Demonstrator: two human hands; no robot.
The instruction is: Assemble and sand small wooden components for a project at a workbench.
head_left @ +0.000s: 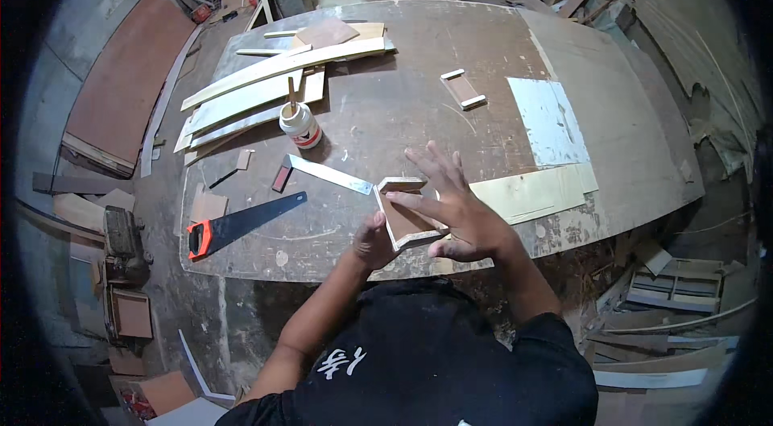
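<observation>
In my left hand is a small open wooden box, with a brown base and pale strips along its edges. The fingers close around its near left corner; some are hidden behind it. My right hand is over the box's right side with its fingers spread. Its index finger reaches across the inside and seems to touch the left part. Just left of the box lies a try square with a metal blade. Farther left, a handsaw with an orange and black handle rests on the worktable.
A white glue jar with a stick in it stands before a pile of pale boards. Toward the back right lies a small brown panel with end strips. A white sheet and a thin plywood piece lie on the right.
</observation>
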